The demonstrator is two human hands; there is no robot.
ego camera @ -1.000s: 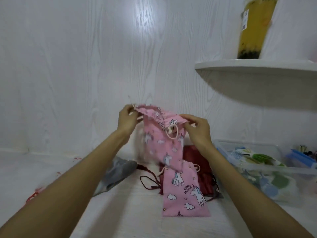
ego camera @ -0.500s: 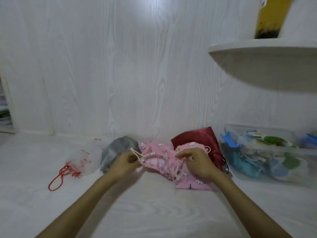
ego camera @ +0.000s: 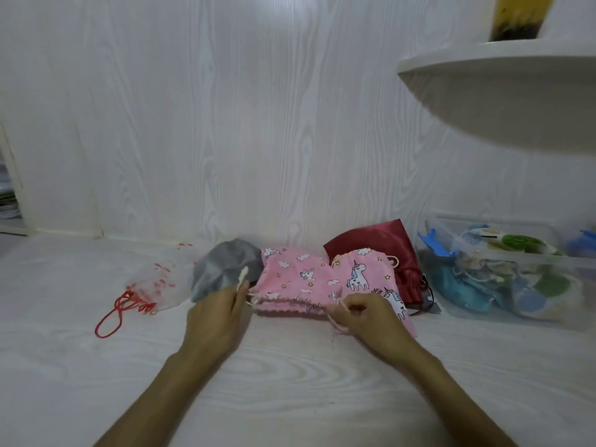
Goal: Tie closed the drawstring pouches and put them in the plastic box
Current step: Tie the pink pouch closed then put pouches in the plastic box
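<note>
A pink unicorn-print drawstring pouch (ego camera: 295, 279) lies flat on the white table, its mouth facing me. My left hand (ego camera: 216, 312) pinches the cream cord at the pouch's left end. At the right end my right hand (ego camera: 371, 321) pinches the other cord. A second pink unicorn pouch (ego camera: 367, 275) lies just behind and to the right, partly under my right hand. A dark red satin pouch (ego camera: 380, 243) is behind it. A grey pouch (ego camera: 222, 269) sits to the left. The clear plastic box (ego camera: 503, 262) at the right holds several pouches.
A sheer white pouch (ego camera: 158, 282) with a red cord lies at the left. A white shelf (ego camera: 503, 59) juts out from the wall above the box, with a yellow cup (ego camera: 516, 17) on it. A blue lid clip (ego camera: 433, 243) sticks out on the box's left side.
Both hands brought the pink pouch down from the air onto the table and laid it flat. They have shifted to its drawstring ends. The camera view has tilted and moved back.
</note>
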